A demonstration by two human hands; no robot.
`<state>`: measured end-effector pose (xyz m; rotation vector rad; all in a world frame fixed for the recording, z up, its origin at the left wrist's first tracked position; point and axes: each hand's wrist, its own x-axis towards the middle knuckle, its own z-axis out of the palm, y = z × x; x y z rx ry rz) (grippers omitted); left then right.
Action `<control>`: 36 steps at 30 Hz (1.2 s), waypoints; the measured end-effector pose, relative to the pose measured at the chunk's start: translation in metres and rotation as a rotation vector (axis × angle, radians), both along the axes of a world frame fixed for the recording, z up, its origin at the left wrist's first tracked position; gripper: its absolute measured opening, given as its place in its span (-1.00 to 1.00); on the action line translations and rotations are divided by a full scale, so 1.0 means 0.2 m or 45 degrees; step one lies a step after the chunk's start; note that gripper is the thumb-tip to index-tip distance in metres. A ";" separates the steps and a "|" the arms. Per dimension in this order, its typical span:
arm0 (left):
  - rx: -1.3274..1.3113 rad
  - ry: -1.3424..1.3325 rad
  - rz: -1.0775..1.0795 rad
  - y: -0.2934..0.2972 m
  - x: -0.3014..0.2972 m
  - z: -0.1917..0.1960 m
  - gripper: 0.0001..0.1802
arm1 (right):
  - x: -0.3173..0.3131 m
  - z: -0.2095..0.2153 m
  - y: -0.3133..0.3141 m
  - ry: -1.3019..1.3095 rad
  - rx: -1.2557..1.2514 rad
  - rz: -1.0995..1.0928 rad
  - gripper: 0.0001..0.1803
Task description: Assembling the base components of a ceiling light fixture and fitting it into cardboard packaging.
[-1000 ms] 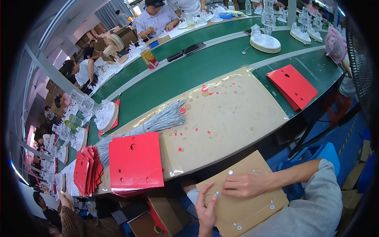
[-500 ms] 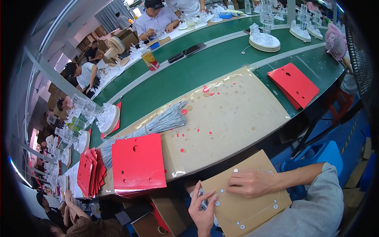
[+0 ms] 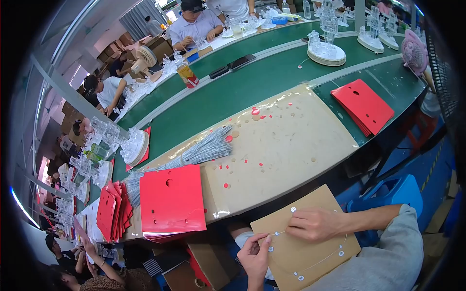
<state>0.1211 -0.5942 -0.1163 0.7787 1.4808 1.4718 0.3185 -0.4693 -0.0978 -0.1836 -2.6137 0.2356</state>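
A brown cardboard board rests tilted across my lap, just off the table's near edge. Small white round pieces sit around its face, and a thin pale wire with small white beads runs past them. My left hand is at the board's left edge, thumb and forefinger pinched together on the wire by a white bead. Over the upper middle lies my right hand, its fingers curled and closed on the wire to the right of that bead; the fingertips are partly hidden.
On the table, a stack of red cards lies beside fanned red cards and a bundle of grey wires. More red cards lie at the right. Behind is a green conveyor. A blue stool stands at my right.
My left hand's fingers have come together from a spread pose to pinch the wire near the bead. My right hand has shifted slightly right, still closed.
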 end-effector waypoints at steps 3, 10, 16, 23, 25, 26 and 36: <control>0.025 0.024 0.019 0.00 -0.01 -0.01 -0.82 | -0.01 0.02 0.00 -0.055 0.067 0.021 -0.72; 0.018 0.047 0.058 -0.01 0.00 -0.02 -0.88 | -0.05 0.03 -0.01 -0.089 0.201 0.071 -0.69; 0.287 0.851 0.078 0.02 -0.04 -0.04 -0.86 | -0.07 0.01 -0.02 -0.043 0.139 0.062 -0.72; 0.380 1.014 -0.181 0.08 -0.11 0.07 -0.87 | -0.03 0.02 -0.05 -0.057 -0.068 0.007 -0.66; 0.410 1.009 -0.410 0.07 -0.13 0.06 -0.88 | -0.01 0.04 -0.06 -0.037 -0.117 -0.009 -0.64; 0.443 0.991 -0.410 0.09 -0.12 0.06 -0.88 | 0.00 0.05 -0.07 -0.057 -0.125 -0.038 -0.64; 0.501 0.834 -0.385 0.11 -0.11 0.02 -0.91 | 0.02 0.02 -0.11 -0.049 -0.052 -0.198 -0.63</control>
